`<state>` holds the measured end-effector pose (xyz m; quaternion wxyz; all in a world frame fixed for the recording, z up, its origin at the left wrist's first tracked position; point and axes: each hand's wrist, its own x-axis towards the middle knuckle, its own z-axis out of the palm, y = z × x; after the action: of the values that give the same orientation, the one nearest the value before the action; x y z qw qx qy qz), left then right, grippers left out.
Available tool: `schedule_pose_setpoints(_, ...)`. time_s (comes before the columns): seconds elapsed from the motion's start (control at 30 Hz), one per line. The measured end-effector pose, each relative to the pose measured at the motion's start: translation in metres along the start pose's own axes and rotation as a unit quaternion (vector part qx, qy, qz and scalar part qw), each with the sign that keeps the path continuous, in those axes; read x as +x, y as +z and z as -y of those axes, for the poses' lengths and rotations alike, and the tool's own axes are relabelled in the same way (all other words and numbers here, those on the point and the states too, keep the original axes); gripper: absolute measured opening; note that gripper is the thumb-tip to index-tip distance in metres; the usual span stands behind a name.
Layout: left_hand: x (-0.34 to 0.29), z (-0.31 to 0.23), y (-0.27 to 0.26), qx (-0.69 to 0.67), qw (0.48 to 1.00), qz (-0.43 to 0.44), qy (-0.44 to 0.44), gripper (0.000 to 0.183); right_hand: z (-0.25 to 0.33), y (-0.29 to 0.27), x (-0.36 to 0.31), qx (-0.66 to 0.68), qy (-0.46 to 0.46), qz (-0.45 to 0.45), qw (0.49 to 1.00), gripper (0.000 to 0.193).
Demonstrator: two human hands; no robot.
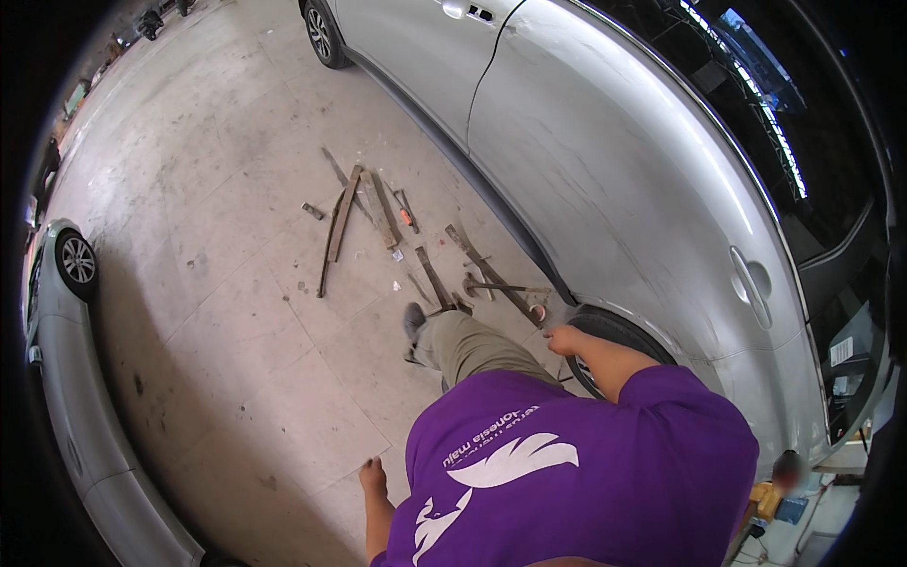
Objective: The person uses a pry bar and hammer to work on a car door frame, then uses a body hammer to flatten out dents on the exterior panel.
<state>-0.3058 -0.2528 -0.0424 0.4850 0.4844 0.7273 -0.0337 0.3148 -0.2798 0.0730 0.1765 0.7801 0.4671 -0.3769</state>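
My left hand [373, 477] hangs low beside my purple shirt, its fingers curled in, with nothing visible in it. My right hand [565, 339] is held out near the rear wheel [619, 331] of a silver car [624, 189]; its fingers are also curled and appear to hold nothing. Scuffs and dark scratches run along the car's rear side. On the floor ahead lie a hammer [501, 286], long flat bars [470, 248], wooden strips [346, 213] and a tool with an orange part [406, 216]. Neither hand touches them.
A second silver car [80, 378] stands at the left. A small block [312, 210] and a tape roll [538, 312] lie on the stained tile floor [236, 283]. Yellow and blue items [770, 501] sit at the lower right. My foot [414, 323] is close to the tools.
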Motion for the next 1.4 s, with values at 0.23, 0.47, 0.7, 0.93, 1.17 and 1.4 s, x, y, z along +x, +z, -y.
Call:
schedule_pose_setpoints(0.23, 0.005, 0.083, 0.018, 0.113, 0.979, 0.142, -0.09, 0.039, 0.054, -0.064, 0.09, -0.011, -0.019, 0.02, 1.0, 0.051)
schedule_pose_setpoints(0.47, 0.099, -0.069, -0.131, 0.076, 0.99, 0.118, -0.033, 0.038, 0.145, -0.108, 0.183, 0.095, 0.045, 0.072, 0.992, 0.057)
schedule_pose_setpoints(0.7, 0.197, -0.268, -0.264, -0.304, 0.947, -0.039, -0.095, 0.046, 0.199, -0.271, 0.201, 0.098, 0.101, -0.452, 0.881, 0.071)
schedule_pose_setpoints(0.93, 0.245, -0.307, -0.297, -0.088, 0.988, 0.052, -0.117, 0.045, 0.146, -0.475, 0.143, -0.082, 0.126, -0.682, 0.716, 0.073)
schedule_pose_setpoints(1.17, 0.268, -0.33, -0.306, 0.038, 0.99, 0.124, -0.052, 0.051, 0.122, -0.544, 0.14, -0.174, 0.178, -0.687, 0.683, 0.07)
schedule_pose_setpoints(1.4, 0.323, -0.375, -0.335, 0.069, 0.99, 0.122, -0.031, 0.05, 0.109, -0.518, 0.202, -0.243, 0.264, -0.597, 0.717, 0.074)
